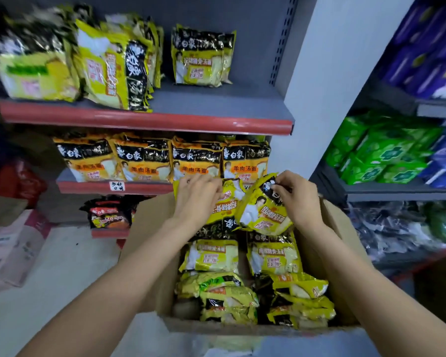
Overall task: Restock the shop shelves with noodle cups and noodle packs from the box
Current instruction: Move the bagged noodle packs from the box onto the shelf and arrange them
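An open cardboard box (150, 228) in front of me holds several yellow noodle packs (211, 256). My left hand (196, 194) grips the top of one yellow pack (224, 204) at the far end of the box. My right hand (296, 194) pinches the black top edge of a second yellow pack (263, 212), lifted and tilted above the others. The top shelf (216, 101) carries matching yellow packs (201, 57), some leaning at the left. On the middle shelf (88, 188) stand orange noodle packs (142, 161) in a row.
Red-and-black noodle packs (108, 215) sit on the lowest shelf. A white pillar (332, 86) divides this rack from a right-hand rack with green packets (379, 155) and purple packets (428, 47). Pink-and-white boxes (16, 246) lie on the floor at left.
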Tool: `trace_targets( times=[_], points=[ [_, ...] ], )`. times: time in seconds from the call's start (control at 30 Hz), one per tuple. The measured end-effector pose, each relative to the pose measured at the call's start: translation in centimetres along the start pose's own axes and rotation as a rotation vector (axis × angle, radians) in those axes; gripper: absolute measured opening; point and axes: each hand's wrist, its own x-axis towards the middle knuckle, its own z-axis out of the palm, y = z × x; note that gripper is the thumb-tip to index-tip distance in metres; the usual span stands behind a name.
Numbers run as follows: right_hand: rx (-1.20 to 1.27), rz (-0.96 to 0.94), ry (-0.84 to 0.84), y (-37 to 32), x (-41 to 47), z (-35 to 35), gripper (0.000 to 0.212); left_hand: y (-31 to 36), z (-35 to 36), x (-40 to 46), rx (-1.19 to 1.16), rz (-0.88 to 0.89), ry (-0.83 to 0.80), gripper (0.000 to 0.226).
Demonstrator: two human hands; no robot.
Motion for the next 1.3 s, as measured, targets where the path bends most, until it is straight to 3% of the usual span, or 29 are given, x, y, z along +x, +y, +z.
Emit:
trace_targets(
  times=[0.27, 0.5, 0.73, 1.03, 1.2, 1.3],
  points=[
    [0.021, -0.117, 0.213, -8.9, 3.6, -5.5, 0.010, 0.0, -12.9, 4.0, 0.006, -0.059, 0.330, 0.015],
    [0.004, -0.180, 0.333, -12.7, 8.3, -7.6, 0.008, -1.6, -17.2, 8.9, -0.301, -0.283, 0.509, 0.016],
    [-0.012, -0.206, 0.369, -12.3, 15.3, -7.4, 0.008, -2.8, -16.1, 16.2, -0.448, -0.349, 0.569, 0.016],
    [-0.030, -0.273, 0.288, -10.6, 27.0, -4.5, 0.012, -5.8, -11.6, 28.3, -0.634, -0.634, 0.641, 0.008],
    [-0.048, -0.301, 0.290, -11.2, 31.8, -2.9, 0.009, -8.6, -9.3, 33.0, -0.888, -0.559, 0.747, 0.026],
    [-0.037, -0.309, 0.313, -11.4, 32.8, -1.2, 0.008, -9.8, -7.8, 33.8, -0.909, -0.514, 0.700, 0.023]
  ],
)
